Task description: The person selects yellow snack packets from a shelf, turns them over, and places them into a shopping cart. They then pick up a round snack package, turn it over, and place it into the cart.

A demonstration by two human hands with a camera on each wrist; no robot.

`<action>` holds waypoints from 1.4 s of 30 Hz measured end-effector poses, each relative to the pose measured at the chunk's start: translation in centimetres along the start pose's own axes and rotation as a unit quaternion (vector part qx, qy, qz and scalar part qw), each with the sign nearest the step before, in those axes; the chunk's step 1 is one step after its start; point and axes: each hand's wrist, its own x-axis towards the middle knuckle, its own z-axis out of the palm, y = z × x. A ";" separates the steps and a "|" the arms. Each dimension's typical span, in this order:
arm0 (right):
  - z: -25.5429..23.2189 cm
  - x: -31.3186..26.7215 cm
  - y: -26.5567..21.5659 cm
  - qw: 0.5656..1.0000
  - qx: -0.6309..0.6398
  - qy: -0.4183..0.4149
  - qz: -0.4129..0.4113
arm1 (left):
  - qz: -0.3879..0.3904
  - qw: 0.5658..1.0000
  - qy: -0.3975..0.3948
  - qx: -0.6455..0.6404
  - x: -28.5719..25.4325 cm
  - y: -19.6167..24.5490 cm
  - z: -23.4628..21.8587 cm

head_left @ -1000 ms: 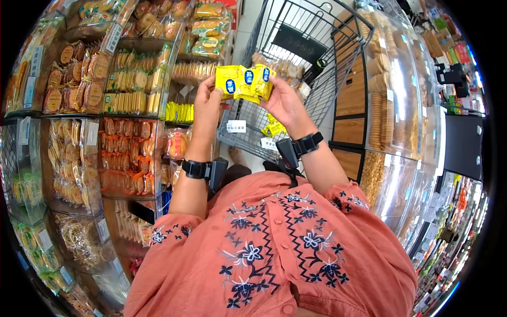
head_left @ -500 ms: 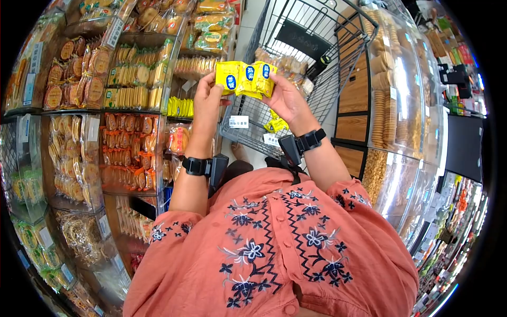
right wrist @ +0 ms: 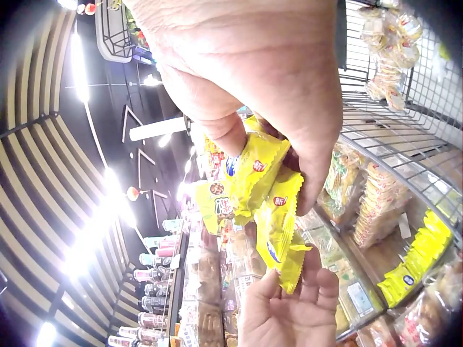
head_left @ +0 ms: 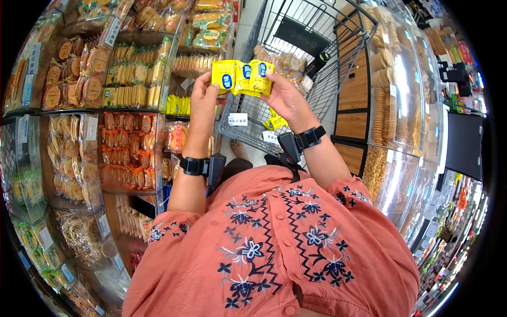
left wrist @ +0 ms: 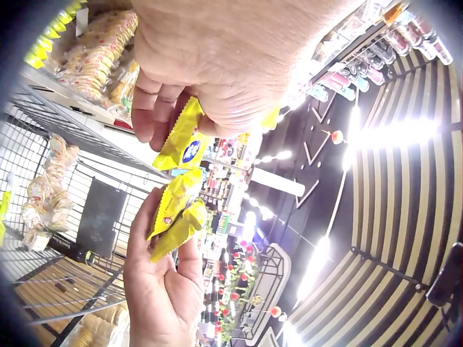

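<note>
Several small yellow snack packets with blue oval labels are held up in a row over the near end of the shopping cart. My left hand pinches the leftmost packet between thumb and fingers. At the other end, my right hand grips the right-hand packets, thumb in front and fingers behind. Both hands sit at nearly the same height, with the packets side by side between them. More yellow packets lie in the cart below.
The wire shopping cart stands just ahead, with bagged baked goods at its far end. Shelves of packaged biscuits line the left, including a row of yellow packets. Clear bulk bins rise on the right.
Both hands keep hold of the yellow packets. Hands and packets have shifted slightly left in the head view over the last half second.
</note>
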 end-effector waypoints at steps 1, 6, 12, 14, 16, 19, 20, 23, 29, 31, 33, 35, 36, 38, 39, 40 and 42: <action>0.0 0.0 0.0 1.000 0.000 -0.003 0.001 | 0.000 1.000 0.000 -0.001 0.0 0.0 0.0; -0.2 -0.1 -0.1 1.000 -0.019 -0.008 0.016 | -0.004 1.000 0.001 -0.004 -0.1 0.0 -0.2; 0.9 -0.8 -0.4 0.997 -0.040 -0.034 0.057 | -0.013 1.000 0.005 -0.021 -0.3 0.1 -0.4; 0.9 -0.8 -0.4 0.997 -0.044 -0.041 0.056 | -0.019 0.999 0.007 -0.029 -0.4 0.3 -0.4; 1.0 -0.9 -0.4 0.996 -0.054 -0.046 0.057 | -0.020 1.000 0.005 -0.016 -0.3 0.5 -0.5; 0.9 -0.7 -0.5 0.993 -0.082 -0.049 0.069 | -0.010 0.999 -0.001 0.034 0.0 1.0 -1.0; 0.7 -0.7 -0.6 0.992 -0.092 -0.048 0.078 | -0.003 0.999 -0.002 0.048 0.1 1.3 -1.1; 0.6 -0.8 -0.5 0.985 -0.137 -0.049 0.097 | 0.022 0.993 -0.018 0.112 1.4 0.8 -1.9; 1.0 -1.1 -0.5 0.972 -0.207 -0.040 0.104 | 0.020 0.986 -0.089 0.137 2.3 1.3 -2.6; 0.9 -1.1 -0.5 0.966 -0.235 -0.032 0.101 | 0.039 0.984 -0.115 0.134 2.4 0.9 -2.6; 0.7 -1.1 -0.4 0.960 -0.258 -0.029 0.101 | 0.007 0.980 -0.136 0.146 2.2 1.0 -2.6; 0.7 -1.1 -0.4 0.954 -0.278 -0.029 0.110 | -0.010 0.976 -0.148 0.159 2.1 1.1 -2.6; 0.7 -1.2 -0.4 0.950 -0.288 -0.030 0.114 | -0.010 0.975 -0.149 0.167 2.1 1.2 -2.6; 0.3 -1.1 -0.3 0.948 -0.295 -0.024 0.114 | -0.018 0.972 -0.145 0.183 1.9 1.5 -2.6; 0.1 -1.0 -0.2 0.947 -0.299 -0.021 0.114 | -0.026 0.971 -0.141 0.192 1.7 1.9 -2.5; 0.1 -1.0 -0.3 0.946 -0.304 -0.018 0.112 | -0.034 0.969 -0.137 0.201 1.6 2.1 -2.4; 0.2 -1.1 -0.3 0.943 -0.315 -0.013 0.107 | -0.056 0.966 -0.163 0.193 1.4 2.0 -2.4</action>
